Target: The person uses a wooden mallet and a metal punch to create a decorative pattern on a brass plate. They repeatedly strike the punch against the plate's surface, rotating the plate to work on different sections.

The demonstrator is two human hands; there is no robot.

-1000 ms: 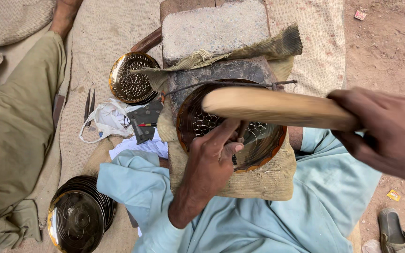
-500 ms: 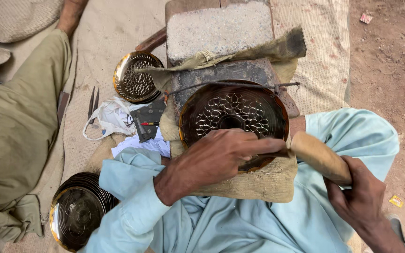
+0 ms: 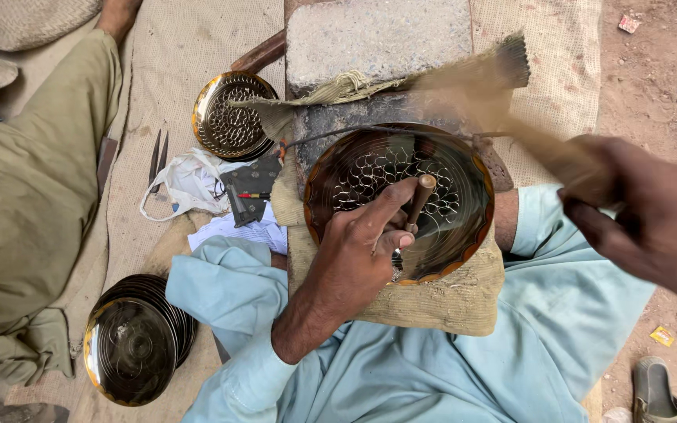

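A round brass plate (image 3: 456, 196) with a scale pattern cut into its dark face lies on a padded block in my lap. My left hand (image 3: 358, 251) rests on the plate and pinches a short chisel (image 3: 417, 205) upright against it. My right hand (image 3: 652, 211) is raised at the right, gripping a wooden mallet (image 3: 511, 117) that is blurred above the plate's far edge.
A grey stone block (image 3: 378, 35) sits beyond the plate. A finished patterned plate (image 3: 229, 117) lies at its left. A stack of dark plates (image 3: 135, 341) stands at lower left. Another person's leg (image 3: 33, 188) in olive cloth lies alongside, with scissors (image 3: 158, 153) and small tools nearby.
My right hand has swung the mallet up from beside my knee to above the plate. My left hand now holds the chisel upright on the plate.
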